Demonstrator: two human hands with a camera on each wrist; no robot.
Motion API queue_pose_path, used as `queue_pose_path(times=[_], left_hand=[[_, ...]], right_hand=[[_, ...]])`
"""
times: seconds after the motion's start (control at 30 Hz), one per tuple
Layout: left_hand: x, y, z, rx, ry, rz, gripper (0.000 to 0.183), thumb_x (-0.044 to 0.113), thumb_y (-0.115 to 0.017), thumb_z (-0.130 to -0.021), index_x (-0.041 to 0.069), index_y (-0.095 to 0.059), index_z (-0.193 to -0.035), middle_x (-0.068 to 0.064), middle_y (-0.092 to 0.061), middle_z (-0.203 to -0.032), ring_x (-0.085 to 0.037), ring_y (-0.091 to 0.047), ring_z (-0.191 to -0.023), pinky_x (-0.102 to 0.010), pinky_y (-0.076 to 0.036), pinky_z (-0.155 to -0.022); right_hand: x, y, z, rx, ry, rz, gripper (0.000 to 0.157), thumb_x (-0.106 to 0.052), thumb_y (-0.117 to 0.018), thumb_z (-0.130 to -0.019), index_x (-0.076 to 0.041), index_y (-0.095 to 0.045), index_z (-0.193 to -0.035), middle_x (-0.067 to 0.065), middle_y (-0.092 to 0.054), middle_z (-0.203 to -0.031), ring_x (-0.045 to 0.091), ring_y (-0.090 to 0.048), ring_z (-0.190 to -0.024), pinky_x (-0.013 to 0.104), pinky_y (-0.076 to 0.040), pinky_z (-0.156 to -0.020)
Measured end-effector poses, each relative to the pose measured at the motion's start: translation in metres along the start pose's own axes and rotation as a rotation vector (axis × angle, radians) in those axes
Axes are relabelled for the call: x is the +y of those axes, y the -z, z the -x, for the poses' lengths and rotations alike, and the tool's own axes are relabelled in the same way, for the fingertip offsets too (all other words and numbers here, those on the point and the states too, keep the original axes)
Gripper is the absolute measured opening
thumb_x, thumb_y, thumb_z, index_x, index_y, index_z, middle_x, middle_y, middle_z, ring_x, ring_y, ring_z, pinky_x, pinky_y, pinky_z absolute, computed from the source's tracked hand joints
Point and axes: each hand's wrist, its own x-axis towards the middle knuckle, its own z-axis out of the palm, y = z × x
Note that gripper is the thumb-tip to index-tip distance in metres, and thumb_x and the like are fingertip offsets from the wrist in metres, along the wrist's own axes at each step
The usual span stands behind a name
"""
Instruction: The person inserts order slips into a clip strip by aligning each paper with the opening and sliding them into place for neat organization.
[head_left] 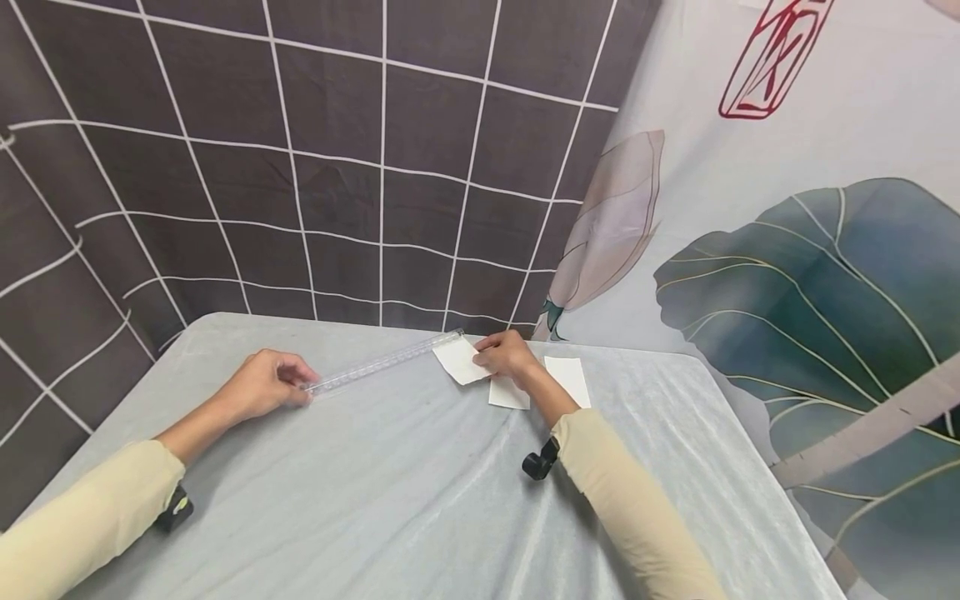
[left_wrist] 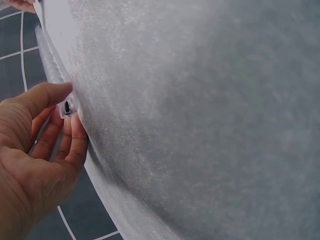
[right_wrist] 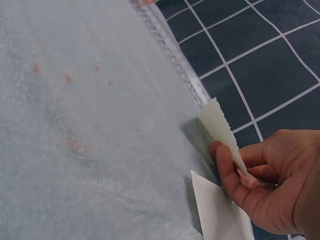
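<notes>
L hand (head_left: 266, 385) pinches ruler (head_left: 382, 362), ctr-left; R hand (head_left: 512, 354) pinches torn paper (head_left: 457, 360), mid-frame. Tearing prob. done; held pc not down yet, 2 other pcs (head_left: 570, 378) lie ctr-right.

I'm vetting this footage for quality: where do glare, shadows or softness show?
Head: soft sheen on the grey cloth, clear strip too faint for fine detail; left wrist: pale glare toward the upper left, cloth texture soft; right wrist: held paper and lower paper both cast shadows.
</notes>
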Motion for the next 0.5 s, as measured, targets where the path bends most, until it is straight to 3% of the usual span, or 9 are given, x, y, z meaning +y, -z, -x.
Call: queue_pose_path(times=[0.23,0.5], left_hand=[[-0.0004,0.0000,-0.0002,-0.007,0.000,0.002,0.023,0.005,-0.092,-0.078,0.008,-0.086,-0.100,-0.007,-0.085,-0.096,-0.011,-0.069,-0.090,-0.022,-0.053,-0.076],[-0.0007,0.0000,-0.0002,-0.001,-0.001,0.000,0.024,0.005,-0.092,-0.077,0.007,-0.087,-0.101,-0.006,-0.085,-0.094,-0.007,-0.068,-0.086,-0.022,-0.053,-0.075]], right_hand=[[-0.0010,-0.0050,-0.0006,-0.004,0.005,-0.002,0.036,-0.001,-0.077,-0.099,0.004,-0.077,-0.135,0.024,-0.073,-0.140,0.015,-0.066,-0.095,0.028,-0.062,-0.081],[-0.0045,-0.0100,-0.0014,-0.058,-0.004,-0.110,0.038,0.007,-0.073,-0.100,0.011,-0.072,-0.138,0.028,-0.066,-0.148,0.022,-0.071,-0.105,0.033,-0.070,-0.088]])
